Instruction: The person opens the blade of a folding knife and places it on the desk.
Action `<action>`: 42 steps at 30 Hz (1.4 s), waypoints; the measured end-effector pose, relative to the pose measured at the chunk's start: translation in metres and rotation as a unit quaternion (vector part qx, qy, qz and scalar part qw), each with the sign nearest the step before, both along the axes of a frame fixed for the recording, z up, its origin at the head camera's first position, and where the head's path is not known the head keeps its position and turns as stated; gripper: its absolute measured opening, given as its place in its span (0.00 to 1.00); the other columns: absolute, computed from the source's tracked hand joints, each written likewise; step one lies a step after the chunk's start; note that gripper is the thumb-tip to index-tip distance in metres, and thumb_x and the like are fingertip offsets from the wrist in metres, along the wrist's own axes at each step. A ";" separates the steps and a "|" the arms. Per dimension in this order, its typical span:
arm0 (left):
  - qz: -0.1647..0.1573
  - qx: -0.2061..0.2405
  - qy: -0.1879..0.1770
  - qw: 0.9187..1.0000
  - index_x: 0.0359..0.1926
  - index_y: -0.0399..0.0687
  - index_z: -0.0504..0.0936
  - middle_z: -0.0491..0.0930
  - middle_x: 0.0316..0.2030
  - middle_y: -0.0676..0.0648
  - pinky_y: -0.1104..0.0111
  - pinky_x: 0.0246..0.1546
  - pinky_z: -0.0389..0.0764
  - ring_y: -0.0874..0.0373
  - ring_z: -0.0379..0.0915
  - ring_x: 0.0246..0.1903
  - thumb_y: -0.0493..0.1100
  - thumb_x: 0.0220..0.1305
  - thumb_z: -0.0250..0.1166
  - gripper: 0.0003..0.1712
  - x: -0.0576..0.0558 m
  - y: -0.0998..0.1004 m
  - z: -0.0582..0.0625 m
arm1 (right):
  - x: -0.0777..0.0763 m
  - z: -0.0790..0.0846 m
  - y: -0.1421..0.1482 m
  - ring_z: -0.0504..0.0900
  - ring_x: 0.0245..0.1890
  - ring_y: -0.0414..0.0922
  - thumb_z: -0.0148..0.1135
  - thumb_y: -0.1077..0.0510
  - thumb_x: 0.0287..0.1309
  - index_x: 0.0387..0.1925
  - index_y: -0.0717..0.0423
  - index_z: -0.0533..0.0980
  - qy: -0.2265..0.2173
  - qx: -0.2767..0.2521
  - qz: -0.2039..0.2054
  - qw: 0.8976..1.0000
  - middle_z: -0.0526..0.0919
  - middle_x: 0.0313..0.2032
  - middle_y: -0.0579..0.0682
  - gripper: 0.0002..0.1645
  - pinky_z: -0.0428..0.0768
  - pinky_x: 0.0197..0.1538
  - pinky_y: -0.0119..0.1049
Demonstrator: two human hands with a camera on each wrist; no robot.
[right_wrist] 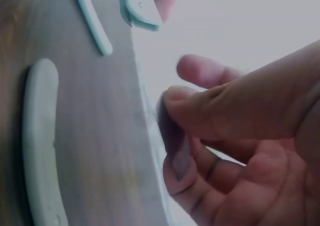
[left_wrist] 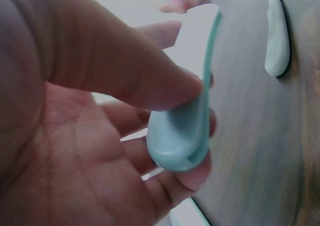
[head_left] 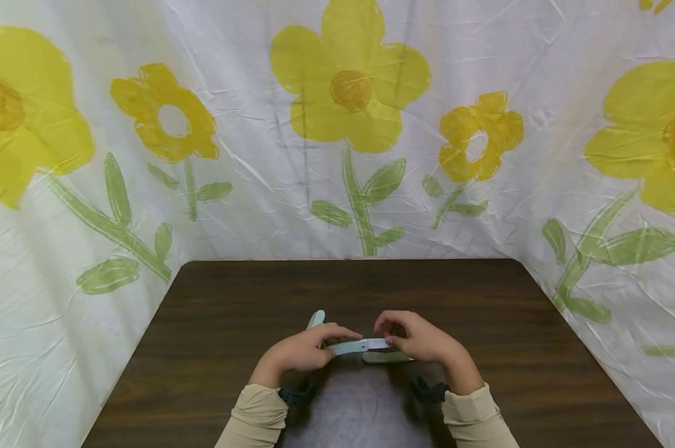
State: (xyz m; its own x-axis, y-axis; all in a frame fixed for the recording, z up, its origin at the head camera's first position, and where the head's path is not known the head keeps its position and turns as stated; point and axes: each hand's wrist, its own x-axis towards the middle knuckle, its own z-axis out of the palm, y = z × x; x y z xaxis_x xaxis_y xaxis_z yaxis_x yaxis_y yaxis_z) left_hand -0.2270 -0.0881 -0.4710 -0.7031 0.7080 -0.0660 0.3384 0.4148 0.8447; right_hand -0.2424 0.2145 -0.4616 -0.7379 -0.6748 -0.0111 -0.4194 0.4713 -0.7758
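My left hand point(head_left: 300, 352) pinches the mint handle point(left_wrist: 180, 136) | right hand point(head_left: 421, 339) pinches the blade end point(head_left: 377, 343), held between both | loose pieces point(head_left: 386, 357) under fingers on counter point(head_left: 231, 298) | best: keep grip firm, pads off edge.

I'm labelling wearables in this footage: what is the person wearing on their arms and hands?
Both arms wear long beige sleeves, left sleeve and right sleeve. A dark strap circles each wrist, left strap and right strap. The left hand and right hand are bare.
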 end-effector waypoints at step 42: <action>0.161 0.053 0.135 0.976 0.43 0.39 0.86 0.85 0.40 0.43 0.68 0.39 0.84 0.59 0.81 0.35 0.31 0.68 0.70 0.05 -0.006 0.043 -0.047 | -0.019 -0.026 0.042 0.76 0.32 0.36 0.62 0.71 0.68 0.43 0.60 0.80 0.068 0.043 -0.098 0.992 0.81 0.32 0.47 0.07 0.77 0.37 0.32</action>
